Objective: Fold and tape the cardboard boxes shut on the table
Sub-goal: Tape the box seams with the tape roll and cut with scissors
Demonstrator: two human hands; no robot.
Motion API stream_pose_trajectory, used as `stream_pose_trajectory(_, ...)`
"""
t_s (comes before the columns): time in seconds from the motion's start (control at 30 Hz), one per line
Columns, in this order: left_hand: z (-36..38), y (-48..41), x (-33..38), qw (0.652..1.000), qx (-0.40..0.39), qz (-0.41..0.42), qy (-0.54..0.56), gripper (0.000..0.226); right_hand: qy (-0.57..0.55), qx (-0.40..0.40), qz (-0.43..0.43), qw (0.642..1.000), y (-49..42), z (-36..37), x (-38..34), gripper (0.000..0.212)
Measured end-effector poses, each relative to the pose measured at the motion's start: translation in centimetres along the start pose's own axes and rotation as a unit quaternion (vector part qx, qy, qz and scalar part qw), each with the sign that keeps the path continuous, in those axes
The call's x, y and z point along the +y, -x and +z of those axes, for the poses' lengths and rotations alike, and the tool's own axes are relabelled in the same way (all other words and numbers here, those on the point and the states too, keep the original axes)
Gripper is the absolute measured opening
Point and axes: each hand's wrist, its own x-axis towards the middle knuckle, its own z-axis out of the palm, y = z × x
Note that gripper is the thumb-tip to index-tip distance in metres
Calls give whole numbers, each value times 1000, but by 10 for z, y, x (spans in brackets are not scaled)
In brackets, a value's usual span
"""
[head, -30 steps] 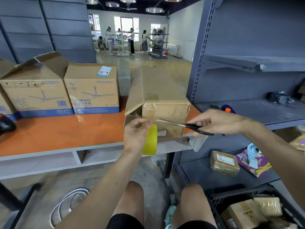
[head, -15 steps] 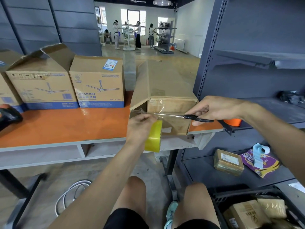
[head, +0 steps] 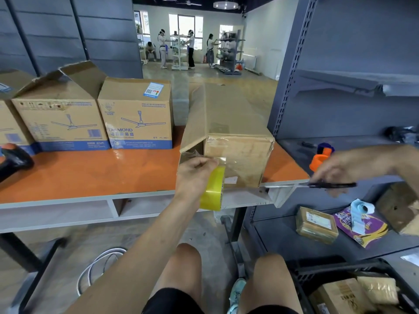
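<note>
A long plain cardboard box (head: 229, 123) lies on the orange table (head: 95, 173), its near end facing me at the table's front edge. Clear tape runs across that end. My left hand (head: 195, 175) grips a yellow tape roll (head: 212, 189) in front of the box's lower left corner. My right hand (head: 344, 168), off to the right of the table's corner, holds black-handled scissors (head: 317, 185) with the blades pointing left. Two printed fan boxes stand at the back left: one (head: 136, 114) closed, one (head: 59, 109) with a flap up.
A grey metal shelf unit (head: 340, 141) stands to the right, holding an orange tape dispenser (head: 320, 156). A small parcel (head: 316, 224) and a purple packet (head: 360, 225) lie on its lower shelf. A black crate (head: 340, 288) with parcels sits at bottom right. People stand far back.
My right hand has drawn the scissors away from the box end, out to the right past the table corner. My left hand stays at the box with the roll.
</note>
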Motion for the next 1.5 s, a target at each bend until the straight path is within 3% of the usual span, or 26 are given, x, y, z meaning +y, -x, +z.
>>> stream_pose_trajectory(0.07, 0, 0, 0, 1000, -4, 4, -1, 21, -21, 42, 65, 997, 10, -2, 23, 34)
stream_pose_trajectory(0.13, 0, 1, 0, 1000, 1, 8, 6, 26, -48, 149, 106, 982, -2, 0, 28, 29)
stream_pose_trajectory(0.2, 0, 0, -1, 1000, 11, 8, -1, 38, 26, 271, 122, 954, -35, 8, 18, 13)
stream_pose_trajectory(0.27, 0, -1, -1, 1000, 16, 9, -8, 39, 97, 344, 143, 923, -74, 24, -3, 15)
stream_pose_trajectory(0.33, -1, -2, 0, 1000, 12, 8, -5, 33, 129, 366, 141, 911, -108, 37, -23, 12)
stream_pose_trajectory(0.5, 0, -5, 3, 1000, 0, 4, 12, 30, 188, 375, 158, 894, -139, 56, -41, 26)
stream_pose_trajectory(0.57, 0, -7, 3, 1000, -2, 0, 13, 32, 158, 430, 173, 872, -126, 53, -45, 35)
stream_pose_trajectory(0.6, 0, -7, 2, 1000, -2, 1, 13, 32, 110, 496, 158, 847, -116, 47, -49, 41)
stream_pose_trajectory(0.67, 0, -8, 1, 1000, -2, 1, 13, 30, 27, 666, 66, 742, -89, 33, -69, 39)
stream_pose_trajectory(0.7, 0, -7, 0, 1000, -2, 1, 11, 30, 15, 715, -1, 699, -77, 28, -87, 34)
stream_pose_trajectory(0.73, -1, -7, 0, 1000, -3, 2, 6, 30, 36, 723, -69, 686, -70, 25, -109, 32)
stream_pose_trajectory(0.83, -2, -9, 0, 1000, -3, 1, -8, 29, 192, 599, -199, 752, -77, 34, -173, 43)
stream_pose_trajectory(0.9, -3, -11, 1, 1000, 4, -3, -6, 27, 254, 534, -191, 783, -96, 40, -197, 48)
stream_pose_trajectory(0.97, -3, -13, 2, 1000, 9, -12, 3, 28, 271, 520, -168, 792, -112, 42, -201, 49)
stream_pose_trajectory(1.13, -2, -15, 0, 1000, 5, -15, 27, 28, 332, 584, -230, 704, -126, 44, -182, 42)
stream_pose_trajectory(1.33, -4, -15, 4, 1000, -2, -31, 3, 22, 345, 611, -236, 673, -131, 51, -176, 43)
stream_pose_trajectory(1.5, -12, 1, -1, 989, -60, -132, 6, 8, 384, 646, -228, 620, -135, 57, -170, 43)
